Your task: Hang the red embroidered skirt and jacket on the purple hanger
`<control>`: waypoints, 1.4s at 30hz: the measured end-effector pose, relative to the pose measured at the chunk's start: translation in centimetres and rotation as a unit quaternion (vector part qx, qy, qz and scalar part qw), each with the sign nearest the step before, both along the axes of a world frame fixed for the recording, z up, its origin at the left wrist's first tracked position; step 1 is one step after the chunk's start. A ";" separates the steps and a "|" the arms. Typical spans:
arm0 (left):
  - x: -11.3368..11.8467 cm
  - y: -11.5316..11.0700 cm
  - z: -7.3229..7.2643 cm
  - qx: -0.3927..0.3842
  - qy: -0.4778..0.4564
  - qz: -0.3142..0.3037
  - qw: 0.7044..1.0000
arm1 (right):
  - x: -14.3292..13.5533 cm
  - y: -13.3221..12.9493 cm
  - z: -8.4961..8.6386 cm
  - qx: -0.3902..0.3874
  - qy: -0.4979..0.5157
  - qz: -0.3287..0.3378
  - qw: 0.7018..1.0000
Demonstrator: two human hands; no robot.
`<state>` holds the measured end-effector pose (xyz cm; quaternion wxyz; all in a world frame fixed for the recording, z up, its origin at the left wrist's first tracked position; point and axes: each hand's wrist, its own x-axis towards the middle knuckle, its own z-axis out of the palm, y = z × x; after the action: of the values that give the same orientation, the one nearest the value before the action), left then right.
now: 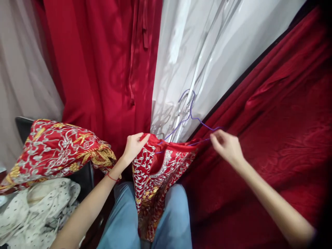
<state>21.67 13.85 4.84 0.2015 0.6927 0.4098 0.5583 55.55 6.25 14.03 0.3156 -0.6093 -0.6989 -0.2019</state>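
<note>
1. Embroidered red garment [169, 169], silver and gold work: head view, centre, hanging in front of our blue trousers [177, 207], its top edge around the purple wire hanger [191, 116].
2. Left hand [135, 147]: ours, thumb and fingers pinched on the garment's upper left edge.
3. Right hand [227, 145]: ours, well apart from the left, fingers pinched at the hanger's right end.
4. Second embroidered textile [59, 148]: we note it at left, draped over a black chair [23, 127], above polka-dot white cloth [46, 204].
</note>
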 end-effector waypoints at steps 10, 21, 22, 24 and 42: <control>-0.2 1.2 0.2 0.068 -0.010 0.012 0.998 | 0.7 5.5 -12.8 -0.058 -0.051 -0.128 0.989; 2.3 -0.8 1.8 0.116 0.143 0.004 0.983 | 7.3 4.3 -10.6 0.053 -0.040 0.125 0.990; 3.2 -1.1 1.9 0.098 0.157 0.006 0.983 | 7.4 3.9 -10.5 0.064 -0.031 0.128 0.989; 5.0 -1.9 2.3 0.066 0.198 0.019 0.978 | 7.4 3.3 -10.2 0.079 -0.023 0.134 0.988; 3.3 0.1 3.9 0.127 0.461 0.055 0.877 | 8.6 0.3 -7.1 0.013 -0.094 0.191 0.977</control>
<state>24.96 13.95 8.71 -0.1307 0.8675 0.4195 0.2331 64.18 6.55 6.95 0.2890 -0.4384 -0.8263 -0.2036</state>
